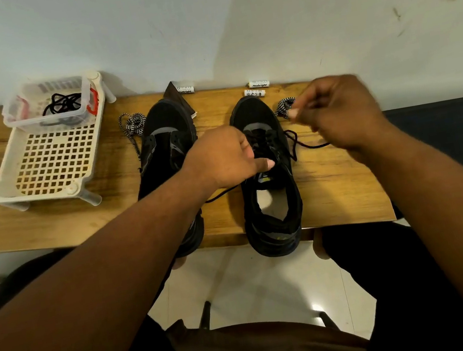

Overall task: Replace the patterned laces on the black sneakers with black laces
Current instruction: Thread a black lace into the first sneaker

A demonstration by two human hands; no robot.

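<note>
Right sneaker [267, 175]: black, matte suede-like upper with a grey band across the toe; stands on the table, heel overhanging the near edge; partly threaded with black lace.
Left sneaker [166, 152]: same make, just left of it, eyelets unlaced, heel hidden under the left forearm.
Black lace [295, 141]: thin cord, crossing the right sneaker's eyelets; one end trails right, the other left.
Left hand [225, 158]: fingers curled over the right sneaker's tongue, thumb extended; its hold on the lace cannot be made out.
Right hand [335, 110]: blurred, fingers curled, pinching the lace end right of the sneaker.
Patterned laces [132, 124]: black-and-white woven cord; one bundle left of the left sneaker, another [284, 106] right of the right sneaker's toe.
Table [339, 188]: wood-grain top against a pale wall.
Basket [48, 166]: cream plastic, square-perforated floor, far left.
Clear tub [48, 103]: rests in the basket's far end, holding a coiled spare black lace [62, 104].
</note>
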